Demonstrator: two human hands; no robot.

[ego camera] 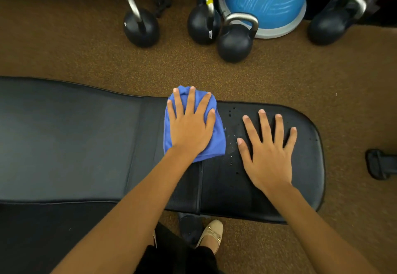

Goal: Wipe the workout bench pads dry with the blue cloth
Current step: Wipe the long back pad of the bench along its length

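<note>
Now, drying the black padded seat (305, 166).
The left hand (190, 127), fingers (191, 102) wide, presses the soft blue cloth (217, 145) to soak water drops (230, 113); the right hand (268, 153), spread flat, steadies.

Both hands (229, 136) flat on bench pad (307, 166), left atop blue cloth (217, 142).

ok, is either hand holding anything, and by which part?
Nothing is gripped. The left hand presses flat, fingers spread, on the middle of the blue cloth, pinning it to the bench. The right hand rests flat on the seat pad.
</note>
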